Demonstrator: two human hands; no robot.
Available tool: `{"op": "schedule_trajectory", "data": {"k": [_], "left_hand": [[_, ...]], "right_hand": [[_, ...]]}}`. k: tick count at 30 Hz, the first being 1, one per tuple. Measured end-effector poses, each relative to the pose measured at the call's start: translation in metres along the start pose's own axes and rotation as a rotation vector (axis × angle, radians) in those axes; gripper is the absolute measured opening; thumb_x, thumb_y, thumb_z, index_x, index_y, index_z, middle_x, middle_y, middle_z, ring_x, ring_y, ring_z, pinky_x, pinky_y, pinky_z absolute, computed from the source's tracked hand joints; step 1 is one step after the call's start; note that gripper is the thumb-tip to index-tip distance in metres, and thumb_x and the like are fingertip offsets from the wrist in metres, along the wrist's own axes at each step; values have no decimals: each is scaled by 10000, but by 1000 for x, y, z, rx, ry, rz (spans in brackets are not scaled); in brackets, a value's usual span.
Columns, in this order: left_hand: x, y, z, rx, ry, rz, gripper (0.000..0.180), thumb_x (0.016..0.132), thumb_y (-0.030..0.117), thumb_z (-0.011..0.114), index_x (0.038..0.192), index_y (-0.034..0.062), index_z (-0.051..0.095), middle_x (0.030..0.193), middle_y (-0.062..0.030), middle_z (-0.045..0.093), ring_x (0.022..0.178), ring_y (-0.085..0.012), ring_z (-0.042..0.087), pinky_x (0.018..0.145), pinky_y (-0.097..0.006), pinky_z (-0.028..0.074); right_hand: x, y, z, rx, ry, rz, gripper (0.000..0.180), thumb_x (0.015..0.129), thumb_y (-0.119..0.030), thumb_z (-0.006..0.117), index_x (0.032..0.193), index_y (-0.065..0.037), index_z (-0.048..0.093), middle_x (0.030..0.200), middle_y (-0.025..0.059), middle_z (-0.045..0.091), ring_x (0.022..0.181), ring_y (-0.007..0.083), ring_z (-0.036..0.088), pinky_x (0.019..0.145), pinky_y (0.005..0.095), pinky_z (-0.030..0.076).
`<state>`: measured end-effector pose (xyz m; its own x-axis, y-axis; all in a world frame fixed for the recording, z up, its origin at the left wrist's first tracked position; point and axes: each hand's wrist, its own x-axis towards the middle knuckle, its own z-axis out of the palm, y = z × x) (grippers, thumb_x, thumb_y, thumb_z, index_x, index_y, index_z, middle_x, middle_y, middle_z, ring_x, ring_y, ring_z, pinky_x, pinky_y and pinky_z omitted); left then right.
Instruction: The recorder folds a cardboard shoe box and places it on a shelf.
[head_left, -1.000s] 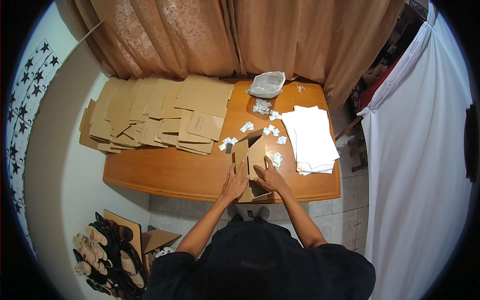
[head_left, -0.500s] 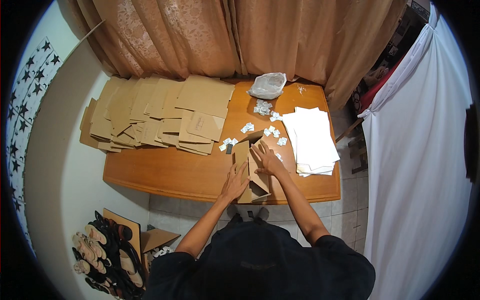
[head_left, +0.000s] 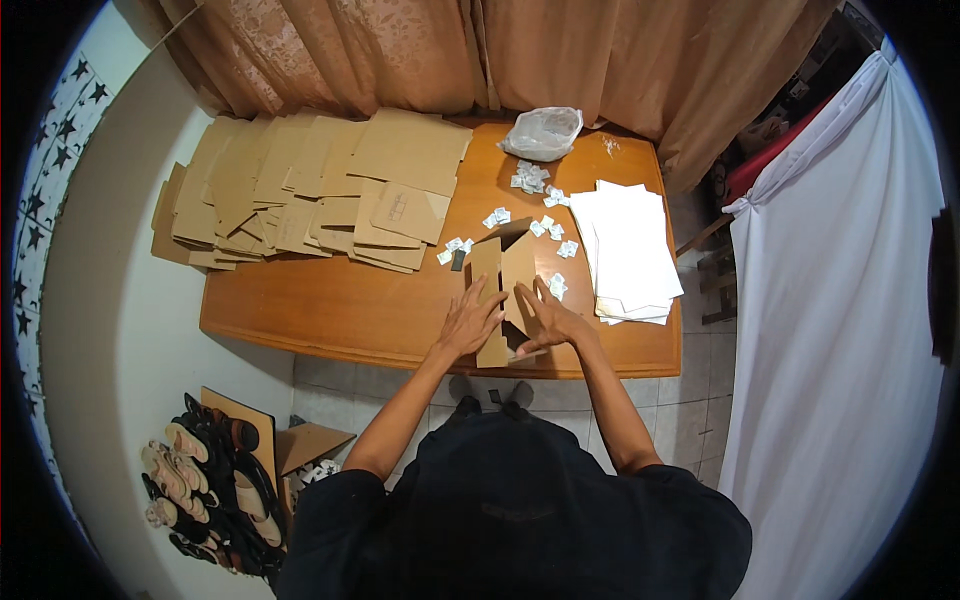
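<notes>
Two grips, left hand (head_left: 468,322) and right hand (head_left: 556,319), spread over an open brown cardboard box (head_left: 518,268) near the orange-brown wooden bench's (head_left: 300,312) front edge; folding seems in hand, calling for even pressure.

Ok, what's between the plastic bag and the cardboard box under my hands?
Clusters of small white packets lie on the table between bag and box, in the head view.

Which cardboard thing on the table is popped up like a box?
The box between the left hand and the right hand: its sides stand up. The other cardboard pieces lie flattened, overlapping, on the table's left.
</notes>
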<state>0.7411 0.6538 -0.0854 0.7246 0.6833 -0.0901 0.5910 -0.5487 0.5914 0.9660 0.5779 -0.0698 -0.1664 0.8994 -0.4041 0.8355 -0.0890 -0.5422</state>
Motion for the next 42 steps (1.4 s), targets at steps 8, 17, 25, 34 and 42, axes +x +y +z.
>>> {"op": "schedule_trajectory", "data": {"k": [8,17,25,34,42], "left_hand": [[8,3,16,54,122,74,454,962,420,612,1372,228,584,1535,-234,346,1412,-401,339,1107,-570,330],[10,-5,28,92,198,49,469,920,428,667,1339,223,615,1490,-223,407,1382,-398,373,1093,-547,323],[15,-7,31,211,249,53,488,911,466,664,1332,223,620,1478,-198,415,1367,-367,376,1092,-559,295],[15,-1,20,189,198,9,451,939,428,636,1346,234,615,1498,-210,396,1385,-382,369,1082,-608,298],[12,-11,-8,101,-32,84,424,952,403,627,1361,298,592,1584,-206,293,1474,-420,265,1133,-698,226]], "right_hand": [[-23,12,33,115,10,6,1467,450,-671,911,1595,-122,175,1601,362,77,1448,530,251,1178,501,332],[-46,-5,21,158,-112,-108,1246,532,-685,885,1515,-87,409,1558,337,263,1446,505,271,1199,513,275],[-49,-31,10,-89,-242,49,1295,410,-374,999,1535,-259,368,1656,193,107,1527,403,131,1207,659,154],[-52,-22,2,-109,-219,-75,899,681,-421,884,1460,-194,498,1589,240,309,1481,415,265,1147,629,313],[-42,1,4,219,-29,-244,438,942,-400,655,1144,-17,715,1102,200,710,1115,382,610,972,445,474]]}}
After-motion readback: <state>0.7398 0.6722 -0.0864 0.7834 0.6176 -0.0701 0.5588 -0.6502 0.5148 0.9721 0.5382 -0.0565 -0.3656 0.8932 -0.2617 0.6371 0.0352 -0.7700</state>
